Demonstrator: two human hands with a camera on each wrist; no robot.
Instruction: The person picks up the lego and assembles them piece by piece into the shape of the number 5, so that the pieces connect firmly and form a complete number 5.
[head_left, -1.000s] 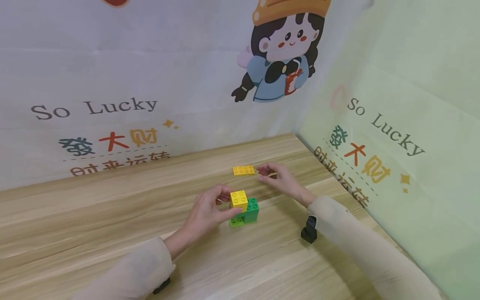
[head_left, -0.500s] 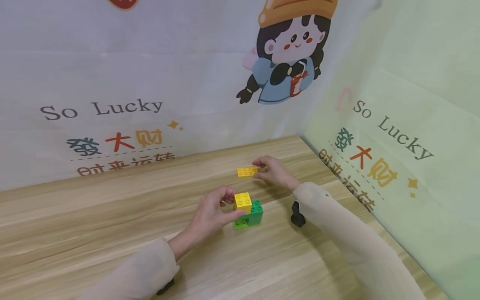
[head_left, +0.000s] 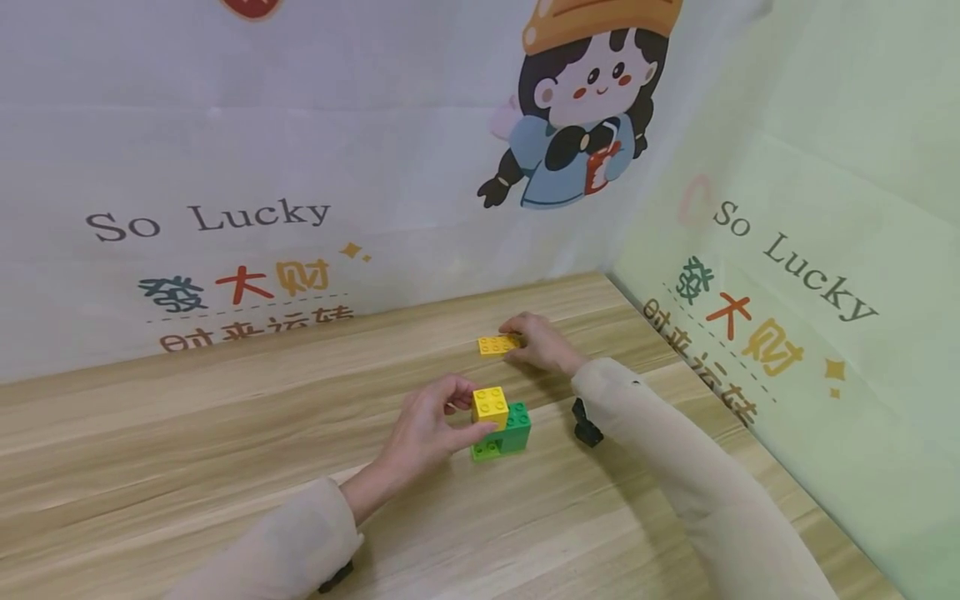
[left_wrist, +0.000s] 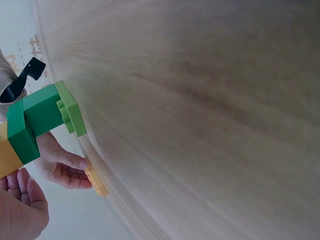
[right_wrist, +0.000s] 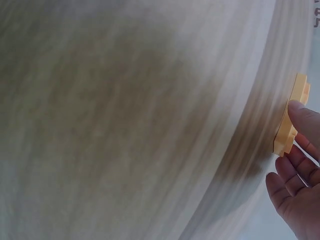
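Block [head_left: 491, 405] on the near stack [head_left: 516, 437] is pinched by the left hand [head_left: 431, 421], likely to steady it; the right hand [head_left: 543, 343] pinches the far plate [head_left: 493, 345] by its right end.

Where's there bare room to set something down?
The table is bare left of the left hand and left sleeve, and on the near side of the stack, between left sleeve and right sleeve. Crowded: the stack, gripped by the left hand, and the yellow plate, gripped by the right hand.
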